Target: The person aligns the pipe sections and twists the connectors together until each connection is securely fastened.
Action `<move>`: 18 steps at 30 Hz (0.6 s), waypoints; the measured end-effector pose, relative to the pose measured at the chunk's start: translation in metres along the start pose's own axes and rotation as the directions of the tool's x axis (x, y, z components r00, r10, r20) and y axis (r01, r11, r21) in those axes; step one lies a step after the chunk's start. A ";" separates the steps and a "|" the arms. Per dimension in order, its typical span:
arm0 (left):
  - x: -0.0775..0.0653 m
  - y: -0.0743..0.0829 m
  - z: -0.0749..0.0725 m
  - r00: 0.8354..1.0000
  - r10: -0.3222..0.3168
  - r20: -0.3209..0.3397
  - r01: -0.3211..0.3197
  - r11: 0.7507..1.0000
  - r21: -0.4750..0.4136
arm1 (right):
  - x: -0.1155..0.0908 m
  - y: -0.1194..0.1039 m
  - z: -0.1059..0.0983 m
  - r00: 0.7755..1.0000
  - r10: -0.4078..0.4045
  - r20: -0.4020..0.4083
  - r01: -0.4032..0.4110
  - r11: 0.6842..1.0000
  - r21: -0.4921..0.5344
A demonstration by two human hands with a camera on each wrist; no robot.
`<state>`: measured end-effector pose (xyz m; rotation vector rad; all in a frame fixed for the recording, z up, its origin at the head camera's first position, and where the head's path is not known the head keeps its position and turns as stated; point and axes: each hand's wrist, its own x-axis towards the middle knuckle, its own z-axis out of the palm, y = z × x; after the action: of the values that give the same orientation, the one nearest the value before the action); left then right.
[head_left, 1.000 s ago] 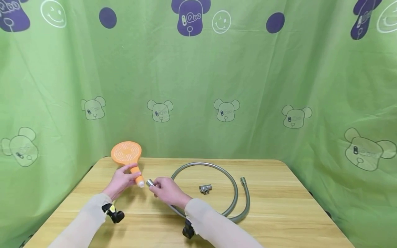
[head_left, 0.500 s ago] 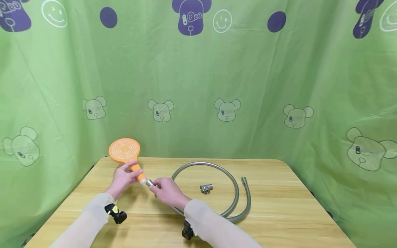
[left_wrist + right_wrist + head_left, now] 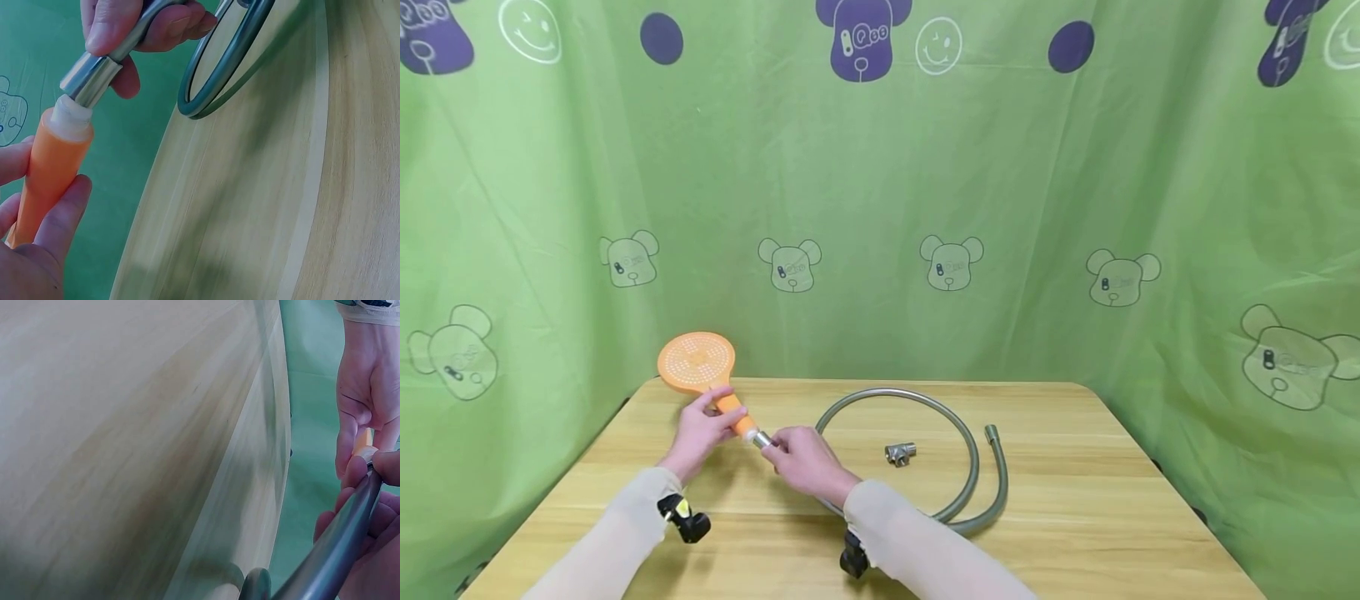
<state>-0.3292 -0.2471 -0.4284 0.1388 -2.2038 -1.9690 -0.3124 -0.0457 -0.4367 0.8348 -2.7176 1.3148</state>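
My left hand (image 3: pixel 700 432) grips the handle of an orange shower head (image 3: pixel 696 362), its perforated round face turned up. A white threaded end (image 3: pixel 70 119) sticks out of the handle. My right hand (image 3: pixel 811 460) pinches the grey shower hose (image 3: pixel 972 450) just behind its shiny metal end nut (image 3: pixel 92 80). In the left wrist view the nut meets the white end at a tilt; whether the threads engage, I cannot tell. Fingers of both hands hide parts of the handle and hose.
The hose loops over the wooden table (image 3: pixel 1075 500), its other end (image 3: pixel 991 433) lying to the right. Inside the loop lies a small metal tee fitting (image 3: pixel 900 453). A green printed curtain (image 3: pixel 880 333) hangs behind and at both sides.
The shower head has shifted slightly up and left. The gap between its white end and the hose nut has closed, and the two now touch.
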 end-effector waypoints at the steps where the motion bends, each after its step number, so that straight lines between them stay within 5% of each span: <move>1: 0.000 0.000 0.001 1.000 0.006 -0.006 -0.006 1.000 0.000 | 0.000 0.000 0.000 1.000 0.000 -0.002 0.000 1.000 -0.002; 18: -0.009 0.005 0.010 0.994 0.083 -0.073 -0.079 0.996 0.050 | -0.001 -0.003 0.000 0.999 0.035 -0.037 -0.037 0.998 -0.052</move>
<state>-0.3224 -0.2350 -0.4255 0.1251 -2.1738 -1.8404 -0.3099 -0.0469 -0.4351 0.7542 -2.7386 1.2456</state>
